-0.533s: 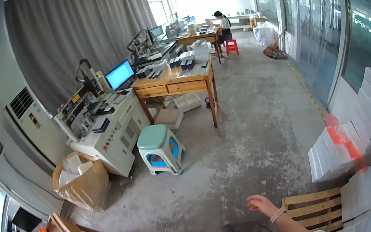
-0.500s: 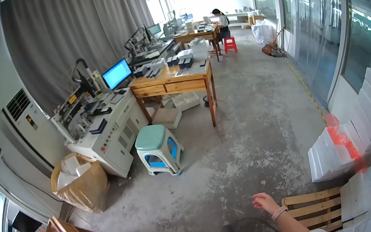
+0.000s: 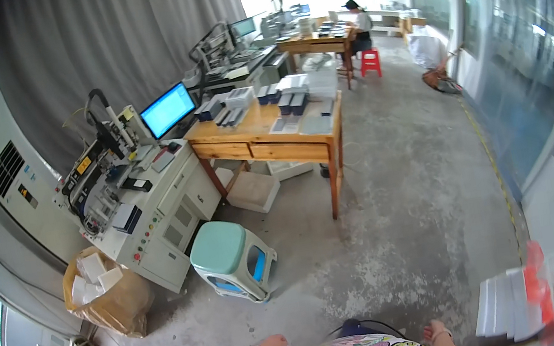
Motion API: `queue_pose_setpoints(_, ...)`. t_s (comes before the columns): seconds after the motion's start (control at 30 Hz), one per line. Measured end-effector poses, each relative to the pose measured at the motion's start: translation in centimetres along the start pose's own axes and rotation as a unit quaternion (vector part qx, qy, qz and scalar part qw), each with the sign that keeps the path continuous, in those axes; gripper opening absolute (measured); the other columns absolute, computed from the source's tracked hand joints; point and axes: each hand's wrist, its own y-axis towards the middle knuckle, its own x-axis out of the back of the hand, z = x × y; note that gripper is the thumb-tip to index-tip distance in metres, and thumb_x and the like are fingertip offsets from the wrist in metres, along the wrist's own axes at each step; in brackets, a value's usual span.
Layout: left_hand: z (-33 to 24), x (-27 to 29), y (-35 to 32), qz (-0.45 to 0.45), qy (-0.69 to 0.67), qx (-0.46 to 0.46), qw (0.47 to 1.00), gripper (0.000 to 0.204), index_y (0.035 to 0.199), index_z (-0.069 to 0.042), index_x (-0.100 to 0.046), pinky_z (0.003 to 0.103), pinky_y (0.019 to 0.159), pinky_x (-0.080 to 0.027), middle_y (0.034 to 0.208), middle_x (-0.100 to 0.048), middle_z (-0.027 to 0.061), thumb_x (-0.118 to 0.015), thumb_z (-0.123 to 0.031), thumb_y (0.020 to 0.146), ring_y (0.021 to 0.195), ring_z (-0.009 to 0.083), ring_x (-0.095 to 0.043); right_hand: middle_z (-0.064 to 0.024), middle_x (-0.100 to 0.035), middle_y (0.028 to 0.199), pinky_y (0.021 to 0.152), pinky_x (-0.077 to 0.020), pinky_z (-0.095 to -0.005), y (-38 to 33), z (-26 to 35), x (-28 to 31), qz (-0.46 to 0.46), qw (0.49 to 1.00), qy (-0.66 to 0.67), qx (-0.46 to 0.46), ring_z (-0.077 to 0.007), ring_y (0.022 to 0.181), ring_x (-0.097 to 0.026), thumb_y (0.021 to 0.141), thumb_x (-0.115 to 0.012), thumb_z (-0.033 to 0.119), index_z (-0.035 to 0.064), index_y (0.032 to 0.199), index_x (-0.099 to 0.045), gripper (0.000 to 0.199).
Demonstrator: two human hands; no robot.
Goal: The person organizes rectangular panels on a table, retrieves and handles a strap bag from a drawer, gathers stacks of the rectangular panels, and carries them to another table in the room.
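Observation:
Low in front of my body hangs my left hand (image 3: 274,345), a white band on its wrist. Its fingers are loosely bent and nothing shows in them. Beside my right hip is my right hand (image 3: 435,330), also with a band; its fingers are slightly apart and hold nothing visible. Neither hand touches anything. The nearest thing ahead of my left hand is a stool (image 3: 220,251) with a green seat and pale legs. Behind it stands a wooden table (image 3: 237,149) bearing dark boxes (image 3: 293,103) and white trays.
At left are a white machine cabinet (image 3: 181,206), a lit monitor (image 3: 168,109) and a brown bag (image 3: 114,311) of white pieces. White foam boxes (image 3: 505,307) stack at lower right. A person (image 3: 359,21) sits far back by a red stool (image 3: 370,62). Concrete floor (image 3: 410,188) runs between.
The green stool and wooden table appear closer and lower in view. My right hand has dropped back toward my hip, and my left hand has come slightly forward.

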Motion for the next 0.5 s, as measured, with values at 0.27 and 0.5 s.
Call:
queue_pose_setpoints(0.27,-9.8,12.1,12.3,-0.119,-0.014,-0.024,0.992,0.031,0.097,-0.008,-0.057,0.034,0.07,-0.046,0.088,-0.06,0.0115,-0.05,-0.03,0.076,0.079,0.0212,-0.058,-0.0063,-0.059,0.072,0.053,-0.0457,-0.0295,-0.5,26.8,-28.6,0.3,0.876,-0.211,0.312,-0.0151,0.061,-0.056,0.078,-0.053,0.023,0.0049,0.091,-0.058,0.023)
queue_pose_setpoints(0.5,-3.3,19.8,25.6,0.117,-0.103,-0.053,0.986,0.035,0.104,-0.009,-0.054,0.03,0.068,-0.046,0.09,-0.057,0.0053,-0.05,-0.03,0.076,0.076,0.0153,-0.055,-0.0106,-0.058,0.083,0.061,-0.048,-0.0305,-0.4,34.5,-42.3,0.43,0.824,-0.229,0.287,-0.0179,0.068,-0.057,0.081,-0.05,0.016,0.0058,0.101,-0.051,0.023)
